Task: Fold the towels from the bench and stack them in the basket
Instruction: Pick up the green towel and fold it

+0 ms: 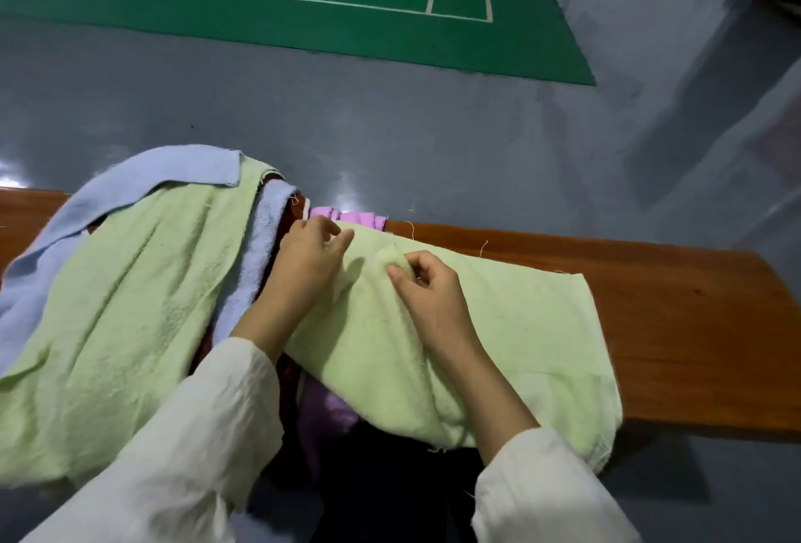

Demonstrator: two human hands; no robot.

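A pale green terry towel [520,326] is spread crosswise over the brown wooden desk [672,326], with its near edge hanging off the front and its far edge close to the back rim. Its far left corner is pinched by the left hand [310,258], fingers curled on the hem, and a raised ridge of cloth near the middle is nipped between thumb and fingertips of the right hand [427,289]. For a clean fold, the cloth should probably be drawn taut first, the wrinkles between the hands smoothed out, and the edges matched before any crease is pressed. The towel appears thin, soft and limp, with loose threads along its hems, so sagging is to be expected. Just to the left a heap of unfolded towels [130,304] is piled, a light blue towel [173,170] and a purple towel [329,408] among them. No basket is seen.
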